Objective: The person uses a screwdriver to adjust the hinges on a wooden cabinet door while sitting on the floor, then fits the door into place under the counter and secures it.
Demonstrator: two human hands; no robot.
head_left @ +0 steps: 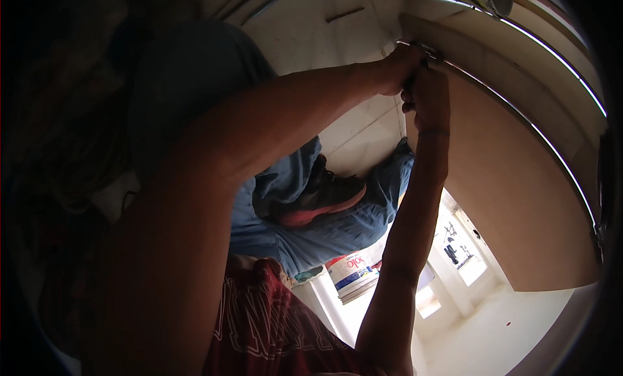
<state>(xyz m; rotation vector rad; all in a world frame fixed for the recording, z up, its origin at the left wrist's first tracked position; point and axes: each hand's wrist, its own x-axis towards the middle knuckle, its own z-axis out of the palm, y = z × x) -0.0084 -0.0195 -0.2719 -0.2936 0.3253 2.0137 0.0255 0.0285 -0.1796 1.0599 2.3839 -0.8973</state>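
Evidently, both grips meet at one spot: the bare left hand (pixel 400 68) and the bare right hand (pixel 431 94) sit close together, fingers curled. Whether either is fully closed cannot be told, since the fingers overlap in shadow. Directly at them is a small, dark, metallic-looking fitting (pixel 429 52), by the upper end of a broad, flat, tan panel (pixel 513 175), next to the narrow bright gap along the panel's edge.

Judged by appearance, the fitting is hard, stiff and light, with little to pinch; fingertips on its exposed end are the sound hold. The panel appears rigid and fairly heavy, smooth enough to slip under a flat palm, and is better taken by its edge. Its corners look liable to chipping.

Farther out lie a black shoe with a red sole (pixel 324 201), then a white cylindrical bucket with a red-and-blue label (pixel 354 275).
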